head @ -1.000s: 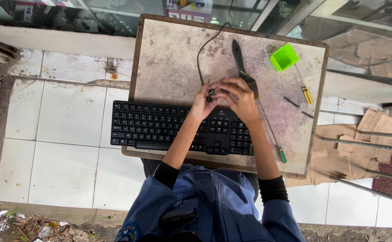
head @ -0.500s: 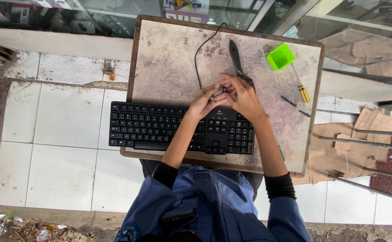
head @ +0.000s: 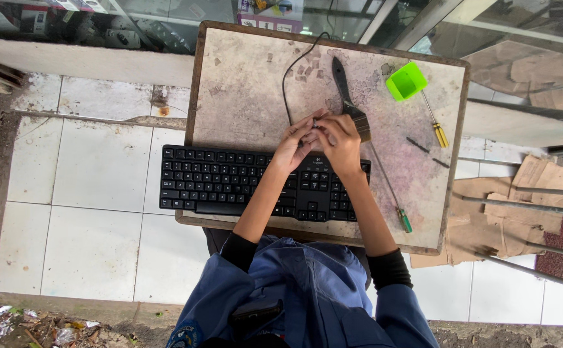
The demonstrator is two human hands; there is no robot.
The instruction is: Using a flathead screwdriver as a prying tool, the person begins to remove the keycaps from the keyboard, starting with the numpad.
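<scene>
Keyboard (head: 230, 183), black, lies flat along the near edge of the counter (head: 243, 84), w/ its long side across the view. Both hands sit together just past the keyboard's far edge, right of its middle. Left hand (head: 294, 143) & right hand (head: 341, 143) have fingertips meeting around something very small at approx the centre between them; too tiny to tell what it is. Both hands are curled, fingers pinched in, not flat on the keys. Forearms cross over the right part of the keyboard, covering some keys.

Black cable (head: 286, 84) runs from the hands' spot up across the worn counter top & off the far edge. Paintbrush (head: 349, 96) w/ dark handle lies just beside the right hand, bristle end nearest the knuckles, handle pointing away. Bright green small tray (head: 406, 80) sits near the far right corner. Yellow-handled screwdriver (head: 436, 125) lies next to it, tip toward the tray. Green-handled screwdriver (head: 394, 196) lies further down the right side, handle near the front edge. Small dark bits (head: 418, 144) lie btw the two screwdrivers.

Counter stands on white floor tiles (head: 75, 193). Person wears a blue top w/ black sleeves (head: 384, 267).
</scene>
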